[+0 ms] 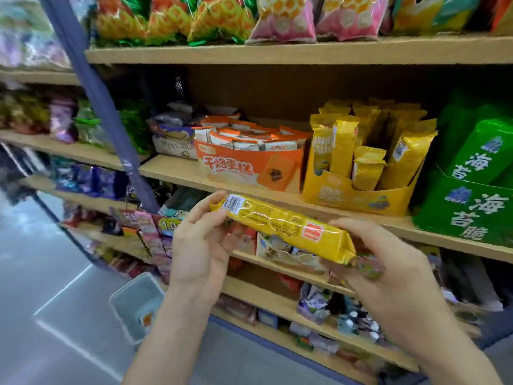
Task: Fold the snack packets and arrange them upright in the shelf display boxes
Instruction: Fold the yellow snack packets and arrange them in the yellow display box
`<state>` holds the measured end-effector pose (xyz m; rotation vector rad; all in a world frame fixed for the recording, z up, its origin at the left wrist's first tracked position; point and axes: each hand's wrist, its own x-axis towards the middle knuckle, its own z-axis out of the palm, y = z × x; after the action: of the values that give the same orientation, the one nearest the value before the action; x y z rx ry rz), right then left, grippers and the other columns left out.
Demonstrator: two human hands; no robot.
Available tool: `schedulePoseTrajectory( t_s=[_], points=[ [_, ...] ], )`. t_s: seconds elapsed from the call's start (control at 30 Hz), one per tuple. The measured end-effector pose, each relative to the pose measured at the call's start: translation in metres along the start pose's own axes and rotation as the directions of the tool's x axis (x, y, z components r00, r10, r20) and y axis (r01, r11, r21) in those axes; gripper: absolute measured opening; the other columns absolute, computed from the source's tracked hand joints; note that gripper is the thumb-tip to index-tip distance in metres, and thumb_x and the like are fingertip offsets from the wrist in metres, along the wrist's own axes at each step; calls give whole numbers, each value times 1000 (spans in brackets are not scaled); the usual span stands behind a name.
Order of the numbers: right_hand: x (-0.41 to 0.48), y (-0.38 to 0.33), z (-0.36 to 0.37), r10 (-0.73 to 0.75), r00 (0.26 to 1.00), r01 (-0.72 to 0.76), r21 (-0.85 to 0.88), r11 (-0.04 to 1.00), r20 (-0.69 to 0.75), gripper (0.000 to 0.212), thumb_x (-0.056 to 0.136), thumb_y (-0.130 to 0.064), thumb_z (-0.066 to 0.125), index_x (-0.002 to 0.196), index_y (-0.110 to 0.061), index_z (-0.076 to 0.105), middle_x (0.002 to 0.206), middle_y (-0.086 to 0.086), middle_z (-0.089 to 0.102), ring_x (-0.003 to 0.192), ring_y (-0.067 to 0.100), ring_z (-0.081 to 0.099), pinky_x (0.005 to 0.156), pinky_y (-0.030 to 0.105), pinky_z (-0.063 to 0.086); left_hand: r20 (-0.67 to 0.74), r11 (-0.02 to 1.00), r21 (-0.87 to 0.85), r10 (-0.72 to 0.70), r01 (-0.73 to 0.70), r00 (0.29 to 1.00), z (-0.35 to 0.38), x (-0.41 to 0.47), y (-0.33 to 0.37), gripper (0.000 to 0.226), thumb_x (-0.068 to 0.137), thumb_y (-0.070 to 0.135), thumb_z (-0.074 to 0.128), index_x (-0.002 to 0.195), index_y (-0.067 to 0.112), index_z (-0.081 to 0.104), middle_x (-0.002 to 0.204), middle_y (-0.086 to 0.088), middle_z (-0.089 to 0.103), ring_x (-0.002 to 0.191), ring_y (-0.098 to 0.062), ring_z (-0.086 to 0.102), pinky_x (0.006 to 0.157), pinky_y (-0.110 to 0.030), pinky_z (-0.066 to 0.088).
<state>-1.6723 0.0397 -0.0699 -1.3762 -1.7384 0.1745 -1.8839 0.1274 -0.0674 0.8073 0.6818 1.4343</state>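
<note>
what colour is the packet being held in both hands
Yellow, with a small red square label and a white barcode patch, on the packet; seen in the head view.

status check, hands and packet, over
Left grip and right grip each hold an end of the packet. Packet sideways, below the yellow box, not yet in. Nothing between them.

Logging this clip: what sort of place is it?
Probably a shop's snack aisle: tiered wooden shelves packed with bagged snacks, an orange display box and a yellow display box of upright packets, and the left hand and right hand gripping a yellow snack packet.
</note>
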Motion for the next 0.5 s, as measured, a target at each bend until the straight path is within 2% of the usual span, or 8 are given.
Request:
schedulePoseTrajectory(
  t_s=[0.07, 0.13, 0.17, 0.23, 0.27, 0.3, 0.4, 0.5],
  points=[
    [-4, -6, 10, -4, 999, 8, 137, 991, -32, 46, 76, -32, 77, 115, -47, 57, 112, -31, 60, 105, -8, 57, 83, 7, 46, -22, 994, 107, -26, 28, 999, -16, -8, -7, 29, 84, 1, 55, 106, 17, 65, 92, -8, 71, 79, -20, 67, 67, -34, 58],
    [-7, -11, 22, 13, 999, -1, 235, 972, -51, 33, 78, -37, 72, 108, -45, 60, 107, -30, 63, 100, -7, 60, 79, 5, 44, -41, 948, 316, -18, 30, 999, -36, -17, -18, 29, 92, 7, 55, 109, 27, 69, 105, -5, 70, 95, -21, 65, 80, -39, 54],
    [-9, -14, 29, 28, 999, -14, 274, 962, -47, 32, 79, -38, 72, 107, -45, 59, 104, -29, 64, 96, -7, 61, 78, 5, 44, -16, 869, 494, 34, -22, 999, -49, -23, -23, 27, 92, 17, 59, 108, 34, 72, 112, 2, 69, 104, -16, 63, 86, -36, 51],
    [-10, -19, 42, 73, 997, -65, 339, 938, -9, 29, 79, -40, 68, 105, -45, 56, 100, -29, 64, 90, -6, 61, 74, 7, 45, 194, 549, 804, 119, -227, 974, -70, -40, -31, 29, 86, 40, 59, 110, 54, 66, 127, 20, 57, 123, 2, 49, 101, -28, 41],
    [-8, -22, 50, 94, 995, -95, 367, 925, 20, 26, 78, -42, 64, 103, -45, 55, 98, -28, 64, 89, -5, 62, 72, 9, 47, 302, 398, 862, 94, -314, 949, -79, -49, -35, 35, 85, 45, 58, 117, 59, 56, 132, 29, 49, 127, 8, 41, 106, -22, 35],
    [-6, -24, 58, 120, 991, -132, 402, 906, 54, 24, 78, -42, 62, 102, -44, 56, 97, -27, 65, 88, -3, 63, 73, 13, 50, 356, 335, 875, 49, -351, 933, -85, -58, -38, 45, 88, 43, 59, 125, 61, 44, 131, 37, 44, 127, 12, 39, 106, -17, 33],
    [5, -32, 88, 168, 972, -224, 454, 862, 161, 20, 83, -39, 62, 103, -36, 61, 95, -19, 69, 90, 4, 67, 76, 30, 56, 315, 375, 879, 7, -295, 949, -109, -79, -49, 66, 93, 26, 63, 138, 60, 29, 136, 36, 43, 130, 8, 40, 107, -20, 37],
    [18, -41, 128, 240, 937, -342, 531, 775, 253, 15, 89, -29, 61, 103, -25, 64, 93, -12, 72, 84, 4, 69, 64, 20, 56, 159, 451, 877, 54, -166, 986, -145, -83, -47, 60, 93, 14, 64, 131, 53, 40, 121, 23, 59, 114, -1, 57, 96, -30, 49]
  ],
)
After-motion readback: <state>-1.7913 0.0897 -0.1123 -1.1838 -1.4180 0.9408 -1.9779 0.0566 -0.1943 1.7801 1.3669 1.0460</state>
